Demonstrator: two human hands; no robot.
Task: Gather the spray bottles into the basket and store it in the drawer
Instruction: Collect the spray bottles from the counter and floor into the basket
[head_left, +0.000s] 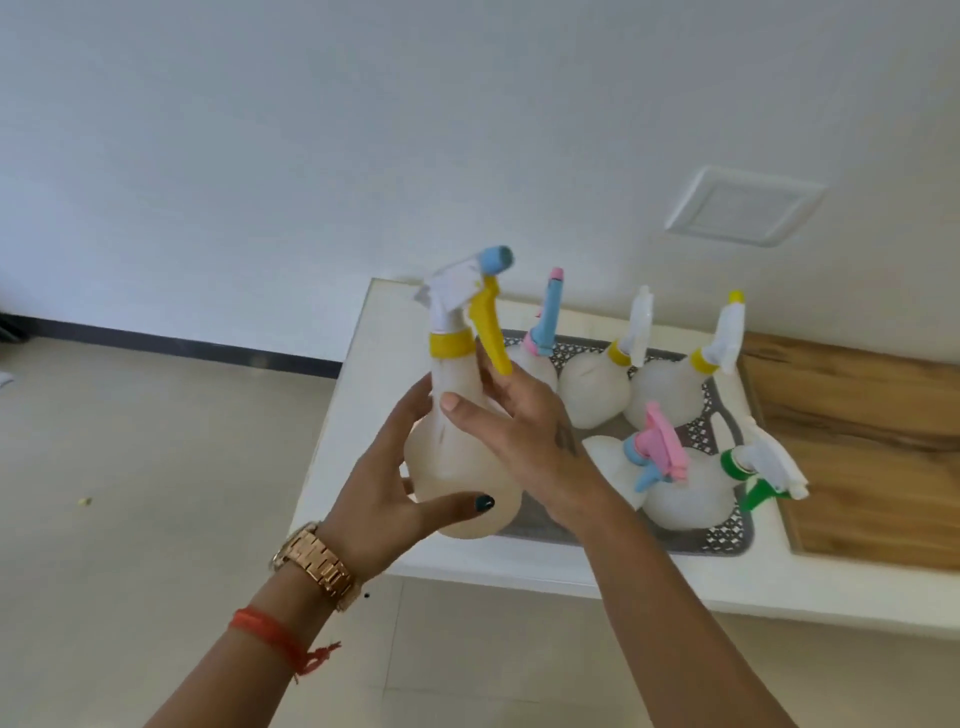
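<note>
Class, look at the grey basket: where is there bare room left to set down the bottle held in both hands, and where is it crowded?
The basket has bare floor at its near left corner, bordered by the front rim and the pink-and-blue bottle. The back row and right side are crowded with bottles. The held bottle, in the left hand and right hand, hovers beside that gap.

Translucent plastic bottles — perforated plastic basket, woodgrain board.
</note>
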